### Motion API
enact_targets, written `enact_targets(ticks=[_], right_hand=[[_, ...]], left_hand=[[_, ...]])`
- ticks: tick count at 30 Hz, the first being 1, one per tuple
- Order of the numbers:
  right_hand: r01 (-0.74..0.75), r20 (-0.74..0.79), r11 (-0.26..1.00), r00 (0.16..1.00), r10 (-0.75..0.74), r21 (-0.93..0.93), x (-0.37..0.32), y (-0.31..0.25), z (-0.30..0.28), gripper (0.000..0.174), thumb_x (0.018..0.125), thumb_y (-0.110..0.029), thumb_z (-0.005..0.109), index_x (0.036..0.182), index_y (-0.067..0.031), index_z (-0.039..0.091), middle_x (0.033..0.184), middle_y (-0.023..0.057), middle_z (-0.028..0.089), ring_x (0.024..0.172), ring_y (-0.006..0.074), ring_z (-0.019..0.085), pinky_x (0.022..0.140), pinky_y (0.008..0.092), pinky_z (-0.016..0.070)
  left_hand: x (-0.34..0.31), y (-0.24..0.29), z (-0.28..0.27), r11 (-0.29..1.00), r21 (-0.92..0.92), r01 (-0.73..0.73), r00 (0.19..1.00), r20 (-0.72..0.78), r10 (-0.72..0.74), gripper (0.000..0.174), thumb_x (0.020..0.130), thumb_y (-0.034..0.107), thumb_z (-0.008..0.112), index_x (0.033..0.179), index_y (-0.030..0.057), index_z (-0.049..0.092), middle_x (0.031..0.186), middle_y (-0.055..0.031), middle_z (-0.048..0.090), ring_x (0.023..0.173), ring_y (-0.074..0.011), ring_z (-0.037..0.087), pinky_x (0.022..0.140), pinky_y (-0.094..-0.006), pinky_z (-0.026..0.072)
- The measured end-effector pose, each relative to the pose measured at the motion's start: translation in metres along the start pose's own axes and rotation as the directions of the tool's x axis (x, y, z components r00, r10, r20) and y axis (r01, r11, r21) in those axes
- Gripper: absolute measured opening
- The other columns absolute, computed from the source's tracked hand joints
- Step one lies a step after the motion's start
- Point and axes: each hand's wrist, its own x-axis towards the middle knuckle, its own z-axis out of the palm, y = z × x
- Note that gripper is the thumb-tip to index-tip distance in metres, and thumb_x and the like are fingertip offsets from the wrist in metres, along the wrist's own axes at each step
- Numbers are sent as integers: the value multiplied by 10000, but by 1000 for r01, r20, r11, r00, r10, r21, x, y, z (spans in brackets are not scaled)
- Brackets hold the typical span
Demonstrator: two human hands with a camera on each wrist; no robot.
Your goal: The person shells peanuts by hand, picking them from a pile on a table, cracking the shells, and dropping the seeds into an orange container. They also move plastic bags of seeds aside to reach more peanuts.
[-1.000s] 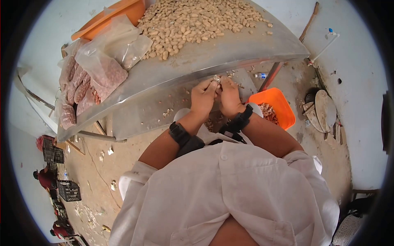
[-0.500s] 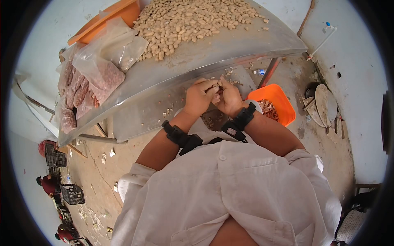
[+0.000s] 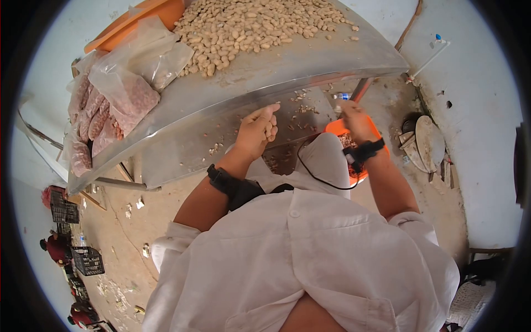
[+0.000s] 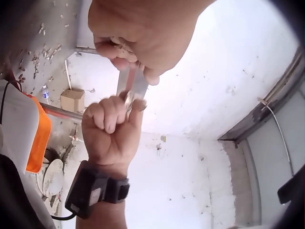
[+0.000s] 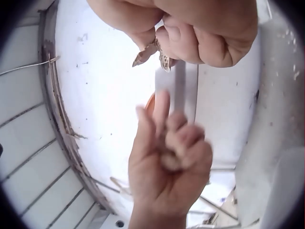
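Observation:
My left hand (image 3: 256,133), in front of the metal table's edge, curls its lower fingers round a few unshelled peanuts (image 4: 123,46). Its index finger and thumb stick out with nothing between them in the right wrist view. Over to the right, my right hand (image 3: 358,123) overlaps the orange tub (image 3: 380,130) in the head view. Between thumb and fingers it pinches a split peanut shell (image 5: 164,61), whose two halves spread apart. Shelled peanuts (image 3: 347,141) show inside the tub, partly hidden by the right hand and wrist.
A large heap of peanuts (image 3: 260,27) covers the back of the metal table (image 3: 310,58). Plastic bags of shelled peanuts (image 3: 133,99) and an orange basin (image 3: 133,25) lie at its left. Bits of shell litter the lower surface (image 3: 193,141). Black crates (image 3: 88,260) stand far left.
The hands were together over the lower surface and have parted. My right hand has swung right to the orange tub with the shell; the left has shifted slightly left.

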Motion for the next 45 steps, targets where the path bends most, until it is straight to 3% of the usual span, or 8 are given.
enact_targets(ticks=[2, 5, 10, 17, 21, 27, 33, 45], right_hand=[[129, -144, 874, 965, -220, -469, 16, 27, -51, 279, 849, -287, 608, 834, -9, 622, 634, 20, 541, 550, 134, 491, 514, 286, 403], [-111, -302, 538, 910, -282, -836, 5, 21, -78, 340, 847, -270, 601, 931, 59, 617, 720, 57, 599, 679, 145, 548, 629, 302, 442], [209, 72, 877, 978, -198, -433, 1, -13, -22, 268, 849, -210, 593, 970, 26, 632, 835, 79, 638, 755, 98, 552, 666, 274, 445], [285, 628, 955, 758, -176, -76, -51, -58, 127, 121, 816, -61, 589, 914, 7, 613, 724, 93, 640, 626, 132, 609, 583, 268, 495], [347, 577, 934, 782, -236, -88, -49, -33, 144, 87, 859, -51, 520, 824, 16, 563, 738, 87, 634, 634, 129, 610, 574, 251, 497], [-57, 405, 948, 911, -79, 313, -40, -13, 137, 141, 926, -127, 468, 884, -15, 543, 687, 22, 543, 515, 78, 445, 461, 215, 360], [-159, 378, 881, 926, -24, 445, -49, -10, 128, 120, 931, -137, 468, 917, -35, 529, 710, 13, 515, 513, 61, 400, 460, 197, 308], [-86, 407, 950, 912, -47, 301, -52, -15, 128, 139, 915, -169, 533, 899, -37, 572, 666, -32, 474, 526, 45, 390, 473, 197, 301]], left_hand=[[3, 0, -1, 998, -29, 53, 999, 14, -53, 495, 920, 397, 499, 1238, 19, 478, 772, -15, 509, 606, -116, 466, 503, -230, 367], [6, -4, 1, 986, -100, 131, 991, 46, -127, 574, 921, 508, 421, 1297, 75, 428, 787, -30, 508, 614, -136, 463, 509, -245, 357], [9, -7, 9, 966, -155, 207, 978, 73, -198, 642, 910, 600, 319, 1357, 141, 360, 778, -59, 512, 610, -160, 475, 508, -260, 362], [3, 2, 12, 961, 67, 270, 963, 6, -271, 744, 866, 689, 278, 1402, 173, 284, 792, -31, 547, 617, -156, 491, 534, -269, 366], [1, -4, 6, 966, 89, 242, 970, -25, -240, 692, 876, 675, 286, 1263, 127, 457, 778, -12, 539, 606, -134, 480, 540, -261, 360], [6, -19, -9, 982, 3, 188, 975, 123, -187, 302, 906, 401, 533, 919, 104, 585, 721, 34, 516, 579, -77, 472, 481, -218, 351], [-4, -19, 8, 986, 58, 159, 979, -137, -149, 245, 867, 233, 627, 1026, 49, 598, 726, 28, 546, 580, -57, 477, 486, -191, 363], [-5, -10, -1, 746, 665, -49, 999, 32, 37, 235, 868, 228, 605, 916, 2, 650, 633, 24, 493, 567, -71, 434, 496, -241, 341]])
